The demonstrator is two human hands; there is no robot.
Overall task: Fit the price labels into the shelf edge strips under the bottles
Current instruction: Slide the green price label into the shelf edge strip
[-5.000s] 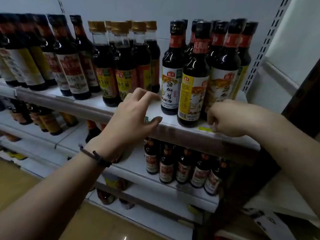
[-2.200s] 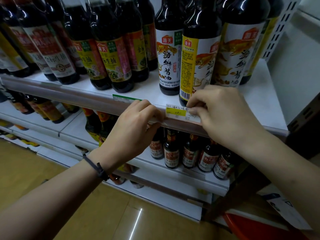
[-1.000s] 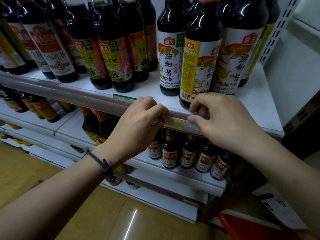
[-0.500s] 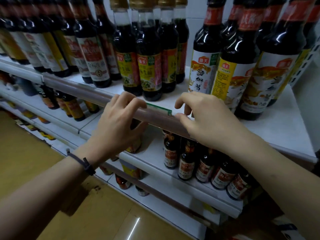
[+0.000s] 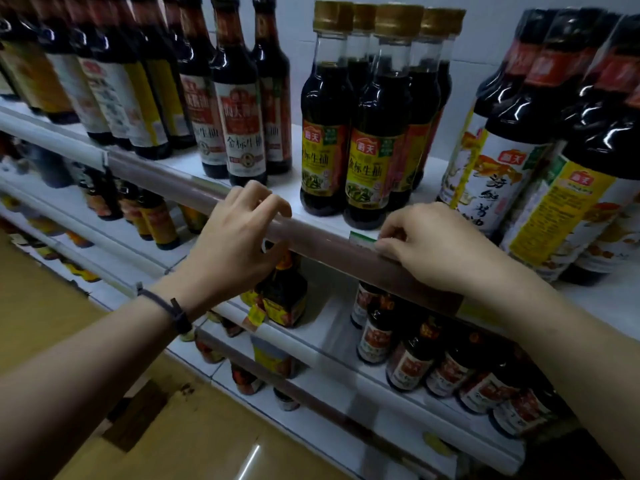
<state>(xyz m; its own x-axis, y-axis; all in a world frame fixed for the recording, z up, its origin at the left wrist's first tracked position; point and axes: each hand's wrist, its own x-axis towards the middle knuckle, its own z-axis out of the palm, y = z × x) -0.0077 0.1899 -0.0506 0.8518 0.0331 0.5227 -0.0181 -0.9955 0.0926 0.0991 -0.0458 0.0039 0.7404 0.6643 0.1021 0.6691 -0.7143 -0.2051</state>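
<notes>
The brown-tinted shelf edge strip [image 5: 322,244] runs along the front of the upper shelf, under dark soy sauce bottles with gold caps [image 5: 367,161]. My left hand [image 5: 239,244] curls over the strip from above, thumb underneath. A green-and-white price label [image 5: 361,239] lies at the shelf's front edge, right behind the strip. My right hand [image 5: 436,247] rests on the strip with its fingertips pinched on the label's right end. The rest of the label is hidden by my fingers.
More sauce bottles crowd the upper shelf at left [image 5: 239,109] and right [image 5: 512,174]. Smaller bottles [image 5: 412,358] stand on the lower shelves, each with its own edge strip. A tan floor [image 5: 207,438] lies below.
The yellow label was pushed into the strip. Both hands then slid left along the shelf, and my right hand now pinches the green label that lay on the shelf.
</notes>
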